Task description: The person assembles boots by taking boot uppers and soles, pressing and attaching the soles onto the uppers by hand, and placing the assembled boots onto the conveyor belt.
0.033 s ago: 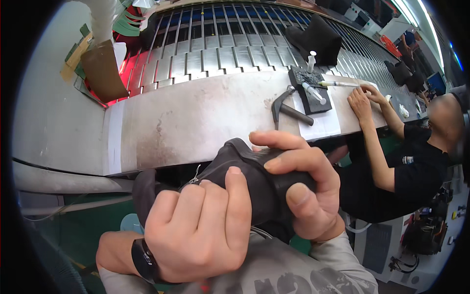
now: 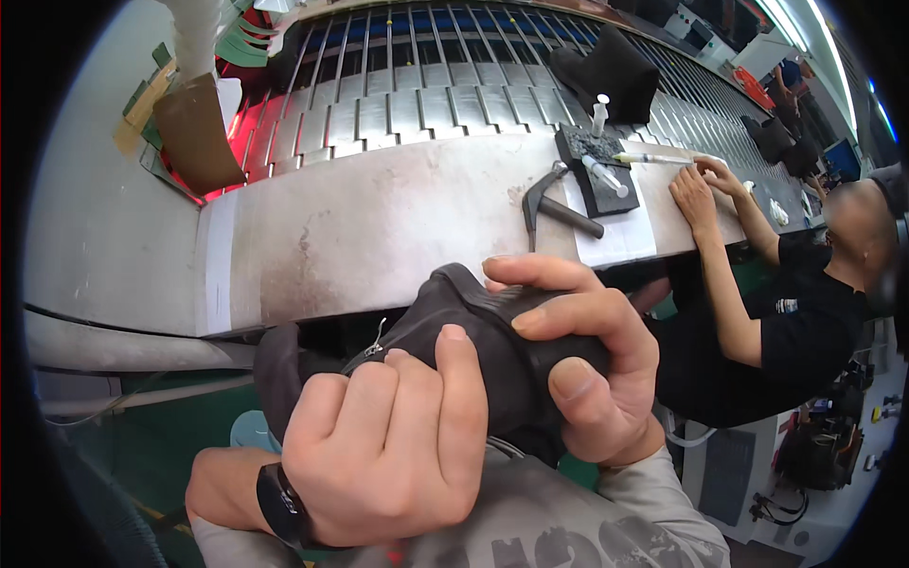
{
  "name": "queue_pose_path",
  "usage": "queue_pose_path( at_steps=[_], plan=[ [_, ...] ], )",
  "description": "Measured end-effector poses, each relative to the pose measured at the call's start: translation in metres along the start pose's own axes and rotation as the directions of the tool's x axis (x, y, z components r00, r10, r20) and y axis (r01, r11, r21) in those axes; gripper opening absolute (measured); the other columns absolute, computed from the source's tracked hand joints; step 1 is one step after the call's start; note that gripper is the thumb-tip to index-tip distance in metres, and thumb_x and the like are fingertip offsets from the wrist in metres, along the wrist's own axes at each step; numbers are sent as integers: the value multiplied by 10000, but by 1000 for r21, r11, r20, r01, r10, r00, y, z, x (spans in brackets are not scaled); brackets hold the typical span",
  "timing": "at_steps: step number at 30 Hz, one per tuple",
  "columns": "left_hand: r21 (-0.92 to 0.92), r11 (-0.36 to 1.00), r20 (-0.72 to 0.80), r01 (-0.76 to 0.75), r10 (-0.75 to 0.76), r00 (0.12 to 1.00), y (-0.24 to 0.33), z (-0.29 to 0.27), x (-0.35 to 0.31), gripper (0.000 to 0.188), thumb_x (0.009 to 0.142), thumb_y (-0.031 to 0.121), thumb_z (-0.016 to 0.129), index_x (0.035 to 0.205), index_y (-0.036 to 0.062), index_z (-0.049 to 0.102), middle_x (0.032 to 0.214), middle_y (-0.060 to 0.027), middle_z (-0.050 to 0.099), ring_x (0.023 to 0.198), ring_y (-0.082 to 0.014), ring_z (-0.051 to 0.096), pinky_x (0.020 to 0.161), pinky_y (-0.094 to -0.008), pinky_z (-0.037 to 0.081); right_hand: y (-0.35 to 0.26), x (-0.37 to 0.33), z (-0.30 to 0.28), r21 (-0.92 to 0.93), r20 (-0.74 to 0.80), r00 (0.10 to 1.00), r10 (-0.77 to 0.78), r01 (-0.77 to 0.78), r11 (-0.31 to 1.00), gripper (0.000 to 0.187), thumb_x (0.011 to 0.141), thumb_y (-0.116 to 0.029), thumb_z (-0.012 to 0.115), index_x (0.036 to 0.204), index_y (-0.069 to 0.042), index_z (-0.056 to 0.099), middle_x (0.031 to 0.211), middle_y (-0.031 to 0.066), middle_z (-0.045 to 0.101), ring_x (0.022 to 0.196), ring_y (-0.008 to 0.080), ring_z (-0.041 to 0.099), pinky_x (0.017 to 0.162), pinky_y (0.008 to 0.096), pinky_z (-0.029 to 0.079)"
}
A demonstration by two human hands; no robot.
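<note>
A black boot (image 2: 502,350) with a silver zip pull (image 2: 375,349) is held in front of my chest, its shaft toward the left and a ridged edge facing up. My right hand (image 2: 606,355) is curled round the boot's right end, thumb and fingers gripping it. Across the near side lies my left hand (image 2: 388,445), closed, with its back toward me and fingertips against the boot. What the left fingertips pinch is hidden. A black band is on my left wrist.
On the metal bench (image 2: 379,218) lie a hammer (image 2: 566,213) and a dark block (image 2: 606,189) with syringes on a white sheet. Another black boot (image 2: 620,76) stands on the slatted conveyor (image 2: 398,114). To the right, a co-worker (image 2: 795,312) rests their hands on the bench.
</note>
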State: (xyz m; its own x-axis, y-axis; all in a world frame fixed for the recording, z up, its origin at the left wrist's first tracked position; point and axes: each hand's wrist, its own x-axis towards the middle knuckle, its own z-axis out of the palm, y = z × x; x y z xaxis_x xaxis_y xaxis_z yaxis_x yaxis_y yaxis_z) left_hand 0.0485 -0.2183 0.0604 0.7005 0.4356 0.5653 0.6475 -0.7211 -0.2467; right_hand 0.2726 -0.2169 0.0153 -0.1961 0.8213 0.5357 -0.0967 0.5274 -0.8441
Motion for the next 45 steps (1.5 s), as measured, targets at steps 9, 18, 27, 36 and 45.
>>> queue_pose_path(
  at_steps=[9, 18, 27, 36, 45],
  plan=[
    [-10, 996, 12, -84, 84, 996, -5, -4, -1, 451, 922, 215, 708, 1127, -186, 710, 825, -191, 656, 614, -236, 587, 490, -346, 367, -10, -3, 10, -133, -64, 998, -19, 10, 991, 325, 945, -80, 726, 1223, 80, 677, 1366, 317, 651, 1211, 303, 669, 1070, 412, 519],
    [-336, 942, 190, -6, 74, 979, -18, 2, -22, 635, 833, 274, 794, 1249, -187, 664, 1147, -351, 710, 977, -441, 752, 844, -499, 612, 33, -49, 6, -114, -60, 998, -29, 22, 993, 770, 1009, -466, 675, 1544, 33, 436, 1579, 406, 445, 1498, 440, 475, 1234, 543, 401],
    [-413, 902, 196, 126, -47, 979, 26, 27, -64, 311, 961, 37, 631, 1222, -118, 696, 1173, -328, 764, 1133, -438, 772, 986, -542, 609, 9, -64, 6, -175, 50, 959, 279, -266, 948, 591, 948, -238, 667, 1390, 151, 609, 1430, 377, 566, 1426, 433, 522, 1191, 515, 399],
    [-352, 923, 133, 153, -113, 985, 49, 38, -73, 285, 996, 22, 619, 1237, -116, 681, 1168, -337, 761, 1125, -442, 775, 974, -556, 621, 11, -81, 34, 174, -322, 868, 378, -338, 925, 266, 952, -167, 621, 1092, 50, 688, 1415, 435, 585, 1372, 450, 550, 1183, 553, 372],
    [-502, 861, 237, 78, 51, 970, -26, 15, -38, 335, 933, 4, 587, 1223, -123, 696, 1214, -314, 755, 1156, -451, 759, 1018, -553, 586, 25, -59, 45, 186, -265, 929, 259, -215, 959, 459, 966, -274, 702, 1263, 46, 563, 1477, 426, 489, 1448, 401, 476, 1180, 538, 377]
  ],
)
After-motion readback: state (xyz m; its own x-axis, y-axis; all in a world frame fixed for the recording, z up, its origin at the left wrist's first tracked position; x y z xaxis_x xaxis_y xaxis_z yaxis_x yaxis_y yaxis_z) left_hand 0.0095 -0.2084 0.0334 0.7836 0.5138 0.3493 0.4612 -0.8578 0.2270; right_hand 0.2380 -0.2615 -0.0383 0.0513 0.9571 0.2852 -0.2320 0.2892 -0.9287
